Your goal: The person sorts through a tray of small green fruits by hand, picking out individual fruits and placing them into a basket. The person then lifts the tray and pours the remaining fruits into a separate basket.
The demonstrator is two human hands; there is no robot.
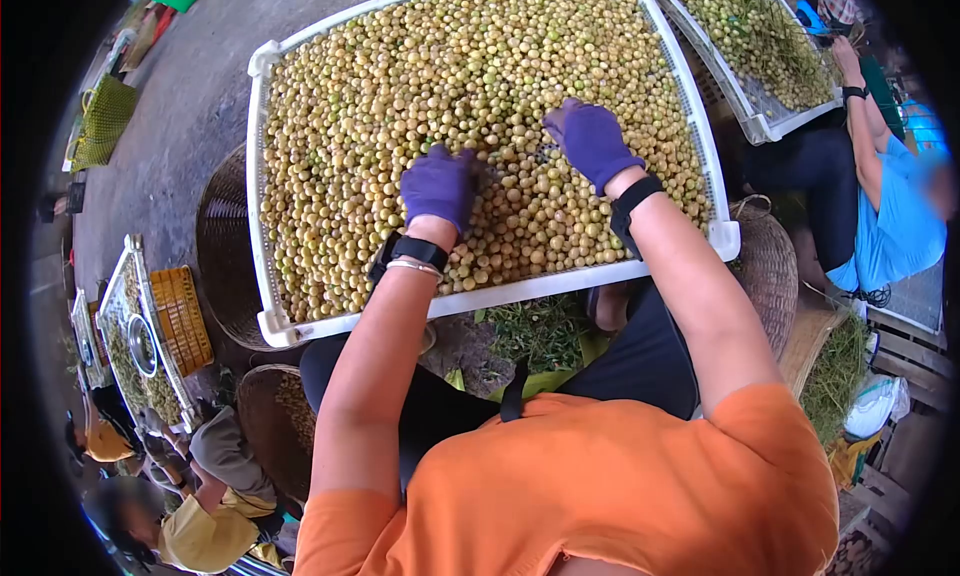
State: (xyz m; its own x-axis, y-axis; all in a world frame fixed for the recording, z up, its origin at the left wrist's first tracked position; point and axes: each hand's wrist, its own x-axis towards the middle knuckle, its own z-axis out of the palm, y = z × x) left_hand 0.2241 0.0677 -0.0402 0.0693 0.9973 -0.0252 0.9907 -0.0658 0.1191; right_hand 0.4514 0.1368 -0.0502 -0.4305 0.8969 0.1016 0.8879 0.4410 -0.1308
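A large white-rimmed tray (252, 191) full of small round yellow-green fruits (350, 156) lies in front of me. My left hand (438, 188), in a purple glove, rests among the fruits near the middle, its fingers bent down into them. To the right and slightly farther up, my right hand (592, 144), also gloved in purple, touches the fruits with its fingertips hidden or turned down. Between the two hands the fruit layer is thinner, with a bit of dark tray mesh showing. Whether either hand grips a fruit is not visible.
Woven baskets (225, 246) stand beside and below the tray. A person in blue (890, 216) sits at right by another fruit tray (755, 126). People sit at lower left near a tray (125, 311) and a yellow crate (182, 321). Cut greenery (540, 331) lies below my tray.
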